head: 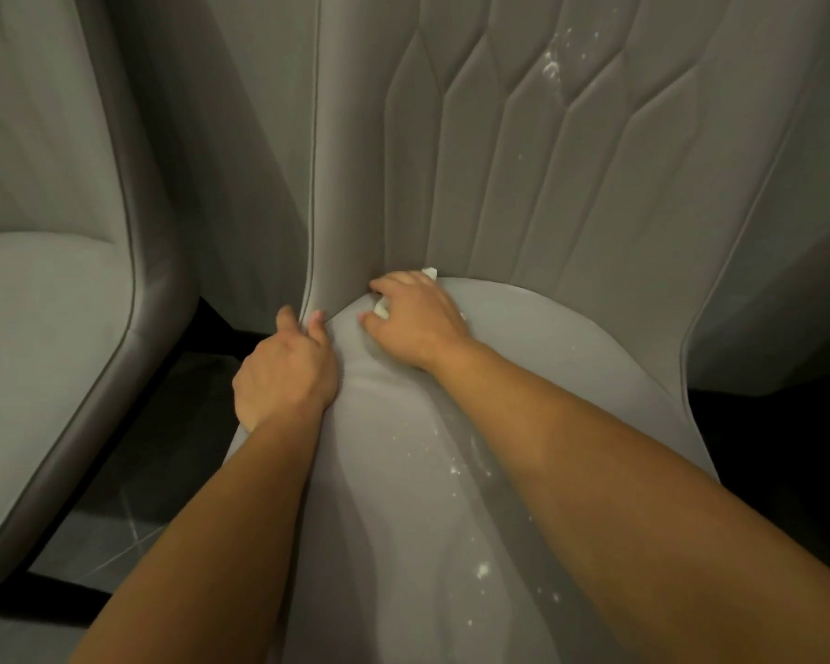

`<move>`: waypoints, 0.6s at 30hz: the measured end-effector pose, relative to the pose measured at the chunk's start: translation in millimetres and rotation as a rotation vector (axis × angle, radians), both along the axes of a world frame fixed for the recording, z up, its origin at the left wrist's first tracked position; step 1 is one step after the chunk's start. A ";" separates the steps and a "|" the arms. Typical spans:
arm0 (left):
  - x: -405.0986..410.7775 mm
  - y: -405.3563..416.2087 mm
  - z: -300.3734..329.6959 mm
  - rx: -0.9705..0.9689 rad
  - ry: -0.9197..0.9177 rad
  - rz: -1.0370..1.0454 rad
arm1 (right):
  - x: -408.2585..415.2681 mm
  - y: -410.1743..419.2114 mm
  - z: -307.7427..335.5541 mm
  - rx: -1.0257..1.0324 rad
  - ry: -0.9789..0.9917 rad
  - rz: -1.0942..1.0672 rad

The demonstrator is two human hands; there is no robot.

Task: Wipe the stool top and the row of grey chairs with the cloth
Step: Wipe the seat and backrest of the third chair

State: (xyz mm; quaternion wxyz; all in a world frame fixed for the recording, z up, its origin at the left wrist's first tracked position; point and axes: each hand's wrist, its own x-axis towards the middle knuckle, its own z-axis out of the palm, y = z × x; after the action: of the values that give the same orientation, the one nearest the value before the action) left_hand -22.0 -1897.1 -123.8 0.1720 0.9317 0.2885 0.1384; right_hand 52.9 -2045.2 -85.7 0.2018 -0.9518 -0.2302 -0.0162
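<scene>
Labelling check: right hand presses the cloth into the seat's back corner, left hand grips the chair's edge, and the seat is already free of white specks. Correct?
Not quite. The head view shows white specks still scattered on the seat, with more on the backrest. The rest holds: right hand presses the cloth into the back corner, left hand grips the chair's edge.

Dark floor (130, 524) visible in gap at left and near, grey-black tiles with pale veining, faint sheen. Black strip of floor also at right, beneath upholstery. Light dim and warm, falling from above; soft shadows pool in folds and gaps. No wall or window in sight; grey upholstery fills far view edge to edge.
</scene>
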 end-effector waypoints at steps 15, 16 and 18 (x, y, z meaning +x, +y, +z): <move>2.5 -0.3 -2.0 0.011 0.012 0.015 | -94.9 -97.0 4.5 -0.299 0.045 0.155; 2.9 -0.1 -2.9 0.015 0.013 0.017 | -111.2 -102.9 6.4 -0.314 0.042 0.202; 4.1 0.2 -4.0 0.018 0.023 0.016 | -148.7 -114.3 8.7 -0.305 0.048 0.265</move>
State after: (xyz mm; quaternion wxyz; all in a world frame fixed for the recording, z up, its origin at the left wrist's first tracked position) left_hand -17.9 -1896.9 -127.8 0.1594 0.9324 0.2965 0.1317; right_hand -95.8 -2159.5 -77.0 0.0613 -0.9328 -0.3484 0.0682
